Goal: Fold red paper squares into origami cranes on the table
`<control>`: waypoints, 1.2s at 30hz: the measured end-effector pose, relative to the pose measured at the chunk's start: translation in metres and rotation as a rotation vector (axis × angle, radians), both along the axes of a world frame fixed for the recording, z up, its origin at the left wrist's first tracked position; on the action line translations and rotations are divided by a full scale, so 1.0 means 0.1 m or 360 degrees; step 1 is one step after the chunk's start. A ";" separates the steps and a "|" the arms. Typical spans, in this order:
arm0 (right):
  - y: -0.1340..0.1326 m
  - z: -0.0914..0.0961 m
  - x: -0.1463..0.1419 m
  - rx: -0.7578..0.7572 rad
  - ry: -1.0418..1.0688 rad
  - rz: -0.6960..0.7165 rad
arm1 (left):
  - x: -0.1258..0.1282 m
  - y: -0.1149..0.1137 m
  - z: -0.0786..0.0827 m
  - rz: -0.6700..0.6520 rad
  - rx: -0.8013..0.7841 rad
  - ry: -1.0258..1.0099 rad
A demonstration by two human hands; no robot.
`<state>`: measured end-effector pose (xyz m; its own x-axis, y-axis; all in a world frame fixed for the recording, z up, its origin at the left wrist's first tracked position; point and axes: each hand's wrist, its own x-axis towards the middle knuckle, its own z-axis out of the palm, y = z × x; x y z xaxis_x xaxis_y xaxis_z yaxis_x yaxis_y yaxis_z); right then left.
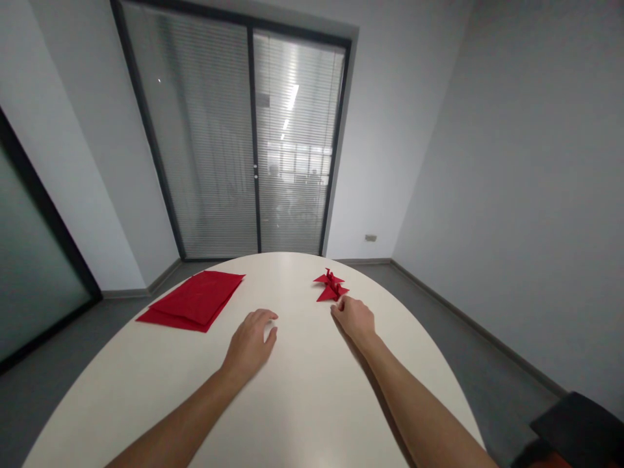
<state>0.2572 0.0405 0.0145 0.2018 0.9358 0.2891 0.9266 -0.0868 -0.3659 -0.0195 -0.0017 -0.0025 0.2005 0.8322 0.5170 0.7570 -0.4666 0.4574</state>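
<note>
At the left of your white counter [297, 403], the red paper sheets [195, 299] lie overlapped, skewed to one another. Next along, your left hand [251, 341]: thumb and fingers parted, nothing between them, just right of the sheets. Over to the right, two red origami cranes sit close together, the farther crane [330, 279] right behind the nearer crane [327, 295]. And here's your right hand [355, 318], fingers curled in at the nearer one; whether they're pinching it, you can't tell.
</note>
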 end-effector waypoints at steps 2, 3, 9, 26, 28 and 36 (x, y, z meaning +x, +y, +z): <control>-0.10 0.02 -0.10 -0.0033 -0.0068 0.0163 | -0.12 0.04 0.07 0.0164 0.0103 0.0135; -0.15 0.04 -0.15 -0.0042 -0.0093 0.0280 | -0.19 0.07 0.10 0.0245 0.0131 0.0219; -0.29 0.06 -0.35 0.0108 -0.0125 0.1026 | -0.63 0.25 0.09 0.0908 0.0054 0.0688; -0.17 -0.09 -0.31 0.0041 0.0002 0.1339 | -1.07 0.34 0.09 0.1096 -0.0396 0.0423; -0.17 -0.08 -0.31 0.0038 -0.0001 0.1344 | -1.08 0.32 0.14 0.1151 -0.0372 0.0383; -0.18 -0.10 -0.30 0.0047 0.0001 0.1345 | -0.72 0.16 0.40 0.0786 0.0338 0.0121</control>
<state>0.2273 0.0226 0.0046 -0.5625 0.7640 0.3161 0.6754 0.6451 -0.3573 -0.0915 0.0141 0.0371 -0.1444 0.7155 0.6836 0.9368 -0.1235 0.3272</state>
